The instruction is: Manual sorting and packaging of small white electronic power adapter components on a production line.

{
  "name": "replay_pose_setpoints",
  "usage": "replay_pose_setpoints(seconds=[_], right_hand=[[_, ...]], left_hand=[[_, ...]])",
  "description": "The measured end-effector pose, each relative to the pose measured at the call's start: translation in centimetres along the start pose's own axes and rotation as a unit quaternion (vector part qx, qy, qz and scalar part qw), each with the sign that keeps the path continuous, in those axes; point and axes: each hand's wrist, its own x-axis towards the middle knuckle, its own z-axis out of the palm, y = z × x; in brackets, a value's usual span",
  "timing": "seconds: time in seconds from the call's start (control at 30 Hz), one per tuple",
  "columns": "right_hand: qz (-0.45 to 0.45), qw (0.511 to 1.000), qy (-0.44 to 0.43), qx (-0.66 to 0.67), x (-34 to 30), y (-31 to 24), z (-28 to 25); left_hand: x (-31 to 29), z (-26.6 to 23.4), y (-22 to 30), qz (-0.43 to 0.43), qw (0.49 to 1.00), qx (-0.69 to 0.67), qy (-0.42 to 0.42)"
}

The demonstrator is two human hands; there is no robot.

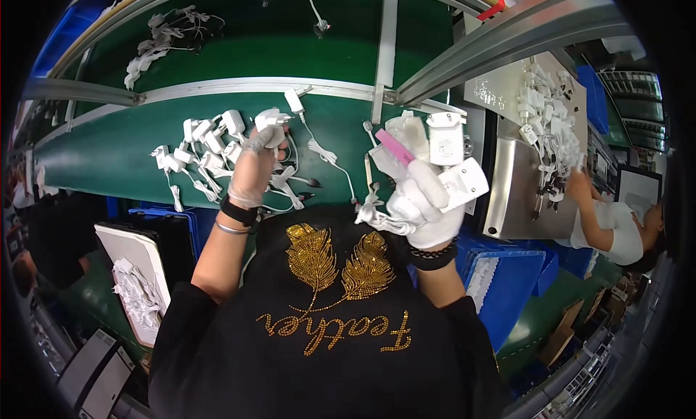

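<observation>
My left hand point(254, 167) is closed round a white plug adapter point(272, 119), its two pins pointing right; a grey-white covering is on the fingertips. My right hand point(428, 210), in a white glove, is closed on a flat pink stick-like tool point(395, 148) that points up and left. A white power adapter point(465, 184) lies against the right fingers; whether they grip it is unclear. A coiled white cable point(383, 217) hangs beside that hand. Another white adapter point(446, 139) sits just beyond it, next to a crumpled whitish glove-like thing point(406, 133).
Several white adapters with cables point(210, 147) are heaped on the green belt point(94, 140) at left. One adapter with a tied cable point(293, 100) lies mid-belt. Metal rails point(507, 46) cross above. At right, a person point(616, 227) reaches to an adapter pile point(547, 122). Blue bins point(500, 274) stand below.
</observation>
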Motion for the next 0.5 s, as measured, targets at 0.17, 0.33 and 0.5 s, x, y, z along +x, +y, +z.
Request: replay_pose_setpoints(seconds=[0.17, 0.33, 0.5], right_hand=[[-0.141, 0.927, 0.289, -0.193, -3.0, -4.5, 4.4], [-0.189, 0.591, 0.236, -0.748, -10.5, -20.3, 8.9], [-0.340, 0.565, 0.332, -0.675, -11.7, -33.9, 9.0]], left_hand=[[-1.0, 0.0, 0.7, -0.014, 0.992, -0.101, 0.068], [-2.2, -0.9, 4.8, 0.058, 0.992, -0.054, 0.099], [-2.8, -3.6, 4.1, 0.057, 0.993, 0.005, 0.106]])
